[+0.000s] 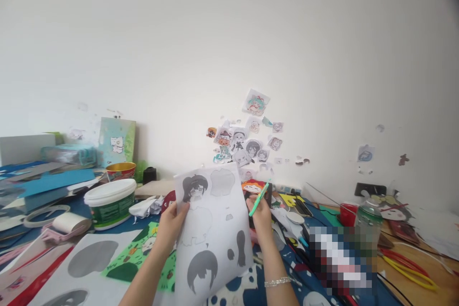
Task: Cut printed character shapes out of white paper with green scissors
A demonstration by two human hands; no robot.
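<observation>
A white printed sheet of paper [229,244] hangs upright before me, carrying grey and black cartoon parts: a head with a ponytail, hair pieces and pale outlined shapes. My left hand [174,220] pinches its left edge, thumb on the front. At the sheet's right edge, my right hand [261,215] is closed around a slim green pen-like tool [258,199], tilted up to the right; I cannot tell its exact kind. Whether the right fingers also grip the paper is unclear. Behind the sheet lies a red and black picture [253,186], partly hidden.
At left stand a white-lidded green tub [110,203], a red and gold bowl [121,171] and a tape roll [68,224]. Printed paper [118,277] and a green patterned sheet [165,267] lie in front. A jar [369,220] and yellow-handled scissors [409,270] are right. Cutouts [239,138] cover the wall.
</observation>
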